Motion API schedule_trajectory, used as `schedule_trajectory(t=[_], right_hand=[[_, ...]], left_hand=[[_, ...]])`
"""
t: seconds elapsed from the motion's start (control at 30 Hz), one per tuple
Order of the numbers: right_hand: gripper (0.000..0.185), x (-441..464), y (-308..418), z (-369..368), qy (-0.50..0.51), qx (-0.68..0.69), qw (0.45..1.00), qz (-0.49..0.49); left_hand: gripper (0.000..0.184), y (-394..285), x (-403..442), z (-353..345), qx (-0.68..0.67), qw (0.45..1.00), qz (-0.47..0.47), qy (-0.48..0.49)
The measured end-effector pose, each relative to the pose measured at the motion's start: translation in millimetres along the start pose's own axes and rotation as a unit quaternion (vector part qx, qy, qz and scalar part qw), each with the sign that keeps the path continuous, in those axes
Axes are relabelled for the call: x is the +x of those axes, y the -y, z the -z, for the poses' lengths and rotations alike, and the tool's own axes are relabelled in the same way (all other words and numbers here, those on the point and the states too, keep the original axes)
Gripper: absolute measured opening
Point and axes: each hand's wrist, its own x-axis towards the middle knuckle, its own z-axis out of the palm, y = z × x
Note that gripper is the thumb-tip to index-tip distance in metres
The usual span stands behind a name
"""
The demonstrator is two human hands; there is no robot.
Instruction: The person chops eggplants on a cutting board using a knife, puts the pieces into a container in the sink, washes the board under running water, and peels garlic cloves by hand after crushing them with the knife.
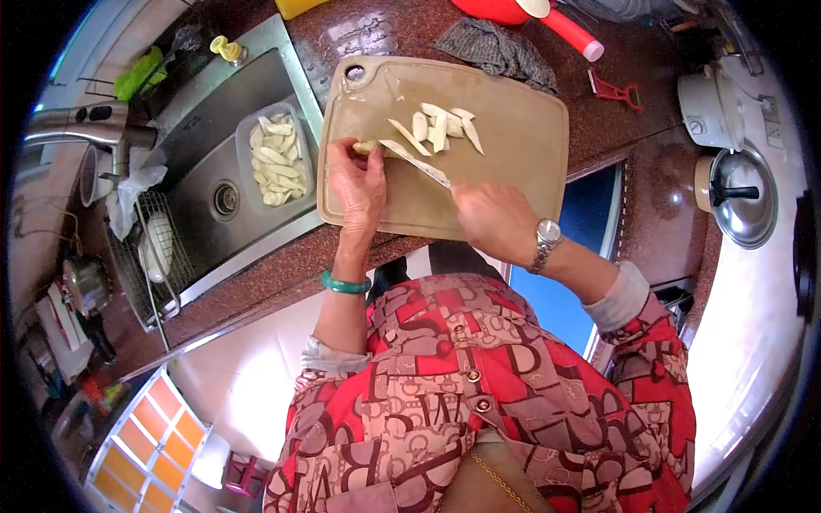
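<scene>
On the tan cutting board [505, 90] lie several pale, peeled vegetable pieces [440, 126]. My left hand [357, 184] is at the board's left edge, its fingers pinched on a small piece of the vegetable [365, 148]. My right hand [496, 218] is wrapped round the handle of a knife [416, 162], the handle being hidden in the fist. The blade points up and left, its tip beside the held piece. A clear plastic container [242, 162] with many more pale pieces stands in the sink, left of the board.
The steel sink [184, 171] has a faucet [77, 126] at its left. A grey cloth [500, 53] and a red peeler [614, 91] lie behind and right of the board. Farther right are a white cooker [710, 107] and a metal lid [744, 214].
</scene>
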Motion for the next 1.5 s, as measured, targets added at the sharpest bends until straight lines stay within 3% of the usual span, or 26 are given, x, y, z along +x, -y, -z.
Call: schedule_trajectory(t=[0.2,0.4,0.5,0.67,0.73,0.9,0.97,1.07,1.17,1.3,1.37,1.5], right_hand=[[0.012,13,11,9,0.025,-0.036,0.999,0.0],[0.014,54,-6,-17,-0.021,0.042,0.999,0.019],[0.013,49,-14,-8,-0.016,0.036,0.999,0.017],[0.013,24,-6,10,0.001,0.021,0.999,0.047],[0.012,25,-3,10,0.071,-0.003,0.997,0.003],[0.012,52,-5,-17,0.026,0.029,0.999,0.019],[0.013,61,-10,-18,0.002,0.037,0.999,0.037],[0.014,59,-17,-9,0.047,0.075,0.996,0.031],[0.015,42,-13,8,0.053,0.084,0.995,0.008],[0.016,26,-12,14,0.057,0.068,0.996,0.016],[0.016,23,-12,14,0.071,0.049,0.996,-0.002],[0.016,18,-10,20,0.088,0.054,0.995,-0.004]], left_hand=[[0.032,13,0,-1,-0.002,1.0,0.008,0.011],[0.031,12,1,1,0.029,1.0,0.0,0.013],[0.031,11,1,1,-0.012,0.998,0.047,0.025],[0.029,10,0,1,-0.001,0.999,0.046,0.02],[0.029,11,0,-1,0.0,0.999,0.04,0.017],[0.027,12,2,0,0.007,1.0,0.017,0.011],[0.027,6,3,3,-0.103,0.983,0.143,0.051],[0.023,15,3,8,-0.042,0.992,0.067,0.103],[0.019,18,0,5,0.003,0.996,0.044,0.072],[0.014,-1,2,3,-0.023,0.992,0.121,0.013],[0.011,13,2,1,0.021,0.999,0.027,0.025],[0.009,11,0,-1,-0.008,0.999,0.038,0.024]])
